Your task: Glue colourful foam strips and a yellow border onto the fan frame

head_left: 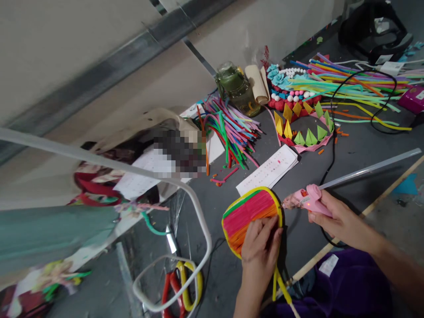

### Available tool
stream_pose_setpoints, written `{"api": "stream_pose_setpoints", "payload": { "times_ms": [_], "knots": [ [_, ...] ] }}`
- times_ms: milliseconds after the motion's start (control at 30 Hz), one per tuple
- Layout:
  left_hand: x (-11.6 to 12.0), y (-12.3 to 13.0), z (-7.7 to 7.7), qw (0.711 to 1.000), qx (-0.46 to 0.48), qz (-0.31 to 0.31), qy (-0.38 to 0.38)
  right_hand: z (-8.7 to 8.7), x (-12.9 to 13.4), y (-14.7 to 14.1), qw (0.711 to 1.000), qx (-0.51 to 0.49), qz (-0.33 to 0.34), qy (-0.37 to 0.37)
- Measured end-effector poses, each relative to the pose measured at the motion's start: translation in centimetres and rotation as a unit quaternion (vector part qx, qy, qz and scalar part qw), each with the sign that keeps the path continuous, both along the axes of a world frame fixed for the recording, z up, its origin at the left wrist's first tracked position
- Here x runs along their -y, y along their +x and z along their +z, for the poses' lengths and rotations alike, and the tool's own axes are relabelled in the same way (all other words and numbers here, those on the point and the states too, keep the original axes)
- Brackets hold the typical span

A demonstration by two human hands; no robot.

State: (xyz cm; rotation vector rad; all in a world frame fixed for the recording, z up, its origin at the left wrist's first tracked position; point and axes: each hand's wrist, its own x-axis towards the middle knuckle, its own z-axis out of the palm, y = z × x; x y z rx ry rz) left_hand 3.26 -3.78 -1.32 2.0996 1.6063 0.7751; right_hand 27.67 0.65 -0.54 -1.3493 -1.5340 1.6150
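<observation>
Pink glue gun (314, 201) gripped in right hand (339, 219), nozzle (285, 204) just beside yellow rim (280, 216) of striped panel (248, 216), over table (364, 141). Left hand (260, 243) on panel; can't tell if gripping. Best: panel steady, small dabs, skin clear of nozzle.

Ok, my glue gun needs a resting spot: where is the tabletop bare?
The widest bare patch of table shows right of the black cable, between the long pipe cleaners and the glue stick. A smaller one lies left of the striped pad, below the pink scraps. The far side is crowded: bottle, paper crown, short pipe cleaners.
</observation>
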Motion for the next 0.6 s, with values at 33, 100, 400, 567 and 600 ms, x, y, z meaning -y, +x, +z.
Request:
{"api": "stream_pose_setpoints", "payload": {
  "times_ms": [33, 100, 400, 567, 600],
  "knots": [
    [0.04, -0.07, -0.01, 1.000, 0.000, -0.002, -0.003, 0.08, 0.01, 0.01, 1.000, 0.003, 0.001, -0.007],
    [0.13, -0.19, -0.07, 1.000, 0.002, -0.003, -0.007, 0.23, 0.03, 0.03, 1.000, 0.007, 0.001, -0.014],
    [0.29, -0.21, -0.47, 1.000, 0.020, 0.015, -0.013, 0.42, 0.05, 0.00, 1.000, 0.008, 0.003, -0.002],
    [0.27, -0.20, -0.49, 0.999, 0.023, 0.015, -0.016, 0.25, 0.24, 0.10, 1.000, 0.010, 0.007, -0.002],
    [0.27, -0.20, -0.47, 0.999, 0.023, 0.016, -0.016, 0.18, 0.29, 0.12, 1.000, 0.011, 0.007, -0.002]
  ]
}}
